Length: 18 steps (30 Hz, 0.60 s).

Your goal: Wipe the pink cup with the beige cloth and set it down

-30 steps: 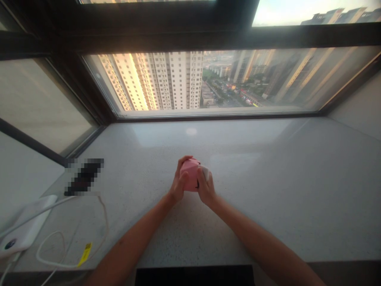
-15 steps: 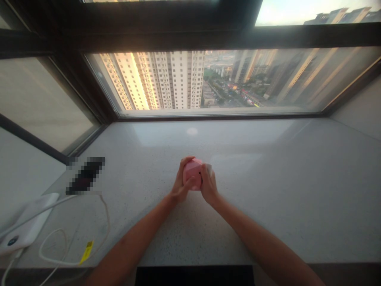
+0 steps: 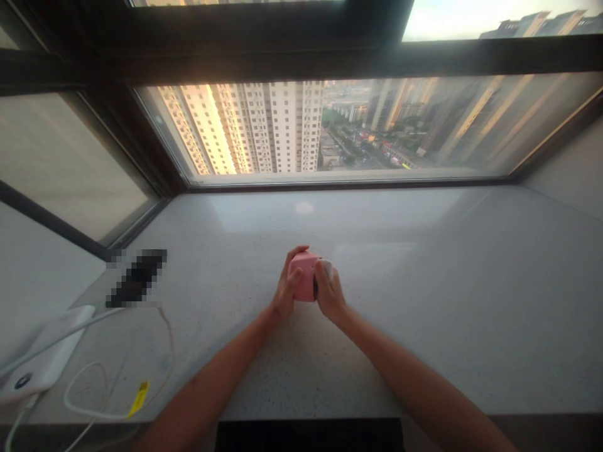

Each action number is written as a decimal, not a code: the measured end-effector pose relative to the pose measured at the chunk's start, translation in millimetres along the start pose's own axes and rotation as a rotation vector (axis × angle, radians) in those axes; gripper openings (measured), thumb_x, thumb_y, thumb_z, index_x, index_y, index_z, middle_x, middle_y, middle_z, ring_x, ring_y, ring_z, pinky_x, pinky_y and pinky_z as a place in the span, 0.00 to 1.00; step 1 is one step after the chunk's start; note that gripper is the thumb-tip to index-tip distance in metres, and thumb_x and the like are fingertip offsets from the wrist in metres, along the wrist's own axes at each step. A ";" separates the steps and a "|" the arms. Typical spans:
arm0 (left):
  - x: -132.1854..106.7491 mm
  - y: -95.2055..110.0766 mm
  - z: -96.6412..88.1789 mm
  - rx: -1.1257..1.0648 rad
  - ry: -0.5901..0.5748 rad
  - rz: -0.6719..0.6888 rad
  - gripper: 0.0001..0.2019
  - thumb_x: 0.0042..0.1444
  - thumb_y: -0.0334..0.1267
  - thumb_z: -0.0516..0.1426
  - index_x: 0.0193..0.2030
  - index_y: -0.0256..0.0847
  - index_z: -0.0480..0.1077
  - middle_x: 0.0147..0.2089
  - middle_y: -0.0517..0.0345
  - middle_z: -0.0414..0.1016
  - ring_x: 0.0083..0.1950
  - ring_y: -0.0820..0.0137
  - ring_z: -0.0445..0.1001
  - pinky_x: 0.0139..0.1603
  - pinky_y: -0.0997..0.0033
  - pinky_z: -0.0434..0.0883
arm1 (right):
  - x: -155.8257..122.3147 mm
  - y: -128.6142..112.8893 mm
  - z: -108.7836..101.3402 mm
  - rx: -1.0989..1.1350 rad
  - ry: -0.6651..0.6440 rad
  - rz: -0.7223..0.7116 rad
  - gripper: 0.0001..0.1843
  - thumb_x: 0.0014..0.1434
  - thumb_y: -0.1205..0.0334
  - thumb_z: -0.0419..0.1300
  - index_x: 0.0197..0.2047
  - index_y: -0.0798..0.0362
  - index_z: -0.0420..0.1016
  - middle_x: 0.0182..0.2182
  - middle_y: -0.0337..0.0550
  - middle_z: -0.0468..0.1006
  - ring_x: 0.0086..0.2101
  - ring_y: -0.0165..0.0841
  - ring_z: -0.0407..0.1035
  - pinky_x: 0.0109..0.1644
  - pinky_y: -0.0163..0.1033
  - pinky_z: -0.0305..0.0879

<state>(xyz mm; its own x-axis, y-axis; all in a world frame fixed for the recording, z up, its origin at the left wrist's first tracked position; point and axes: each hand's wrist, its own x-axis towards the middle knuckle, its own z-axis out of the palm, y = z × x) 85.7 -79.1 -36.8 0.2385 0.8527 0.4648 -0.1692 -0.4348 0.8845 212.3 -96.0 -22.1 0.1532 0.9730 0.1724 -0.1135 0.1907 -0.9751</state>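
Left hand (image 3: 285,295): curled, fingers wrapped over the far side of a pink object (image 3: 302,290), thumb pressed on its near face; grip closed as far as the object allows. Right hand (image 3: 331,296): part-closed at the object's right side, thumb along its edge, fingers behind a white piece (image 3: 328,269) that shows beyond the thumb. A dark strip is visible where the right thumb meets the pink surface; whether it is a gap or a marking cannot be determined. The object is held between both hands above the middle of a pale speckled sill (image 3: 447,301); contact with the sill cannot be confirmed. The fingers obstruct the view of its sides.

Near edge, between the forearms: a black flat item (image 3: 308,435), partly cut off by the frame. Left of the left forearm: a looped white cable (image 3: 170,339) bearing a yellow tag (image 3: 139,398), the tag lying near that arm. Further left, a white slab-shaped device (image 3: 56,361) has a cable at its near end and another crossing over it. Behind these, a dark item (image 3: 138,277) is masked by pixel blocks and cannot be identified. A dark window frame (image 3: 264,53) bounds the sill at the back; tower blocks (image 3: 282,125) stand outside.
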 end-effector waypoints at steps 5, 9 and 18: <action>1.6 -0.7 -4.0 0.237 0.019 0.280 0.33 0.64 0.62 0.61 0.69 0.47 0.66 0.71 0.42 0.66 0.72 0.45 0.66 0.74 0.42 0.65 | 1.6 -0.1 1.2 0.092 0.162 0.062 0.33 0.67 0.27 0.56 0.33 0.50 0.70 0.27 0.37 0.67 0.26 0.29 0.61 0.26 0.34 0.62; 1.8 -1.9 -2.5 -0.024 -0.017 0.012 0.29 0.74 0.59 0.48 0.72 0.45 0.62 0.60 0.46 0.75 0.57 0.55 0.78 0.63 0.50 0.74 | 0.4 -0.1 -0.6 0.008 -0.013 0.009 0.36 0.62 0.22 0.58 0.29 0.50 0.69 0.21 0.34 0.63 0.23 0.28 0.56 0.24 0.34 0.54; 3.2 -5.9 -4.5 0.147 0.016 0.298 0.31 0.71 0.59 0.53 0.73 0.44 0.65 0.65 0.42 0.72 0.62 0.50 0.75 0.64 0.47 0.72 | -1.0 -6.9 2.9 0.041 0.078 0.024 0.36 0.64 0.22 0.56 0.29 0.50 0.67 0.23 0.35 0.65 0.24 0.28 0.58 0.25 0.34 0.58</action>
<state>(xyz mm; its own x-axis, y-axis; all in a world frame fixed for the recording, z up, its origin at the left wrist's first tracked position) 83.1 -72.6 -40.8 0.1844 0.6858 0.7041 -0.0895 -0.7016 0.7069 210.1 -97.9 -15.1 0.2253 0.9648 0.1359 -0.1583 0.1739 -0.9720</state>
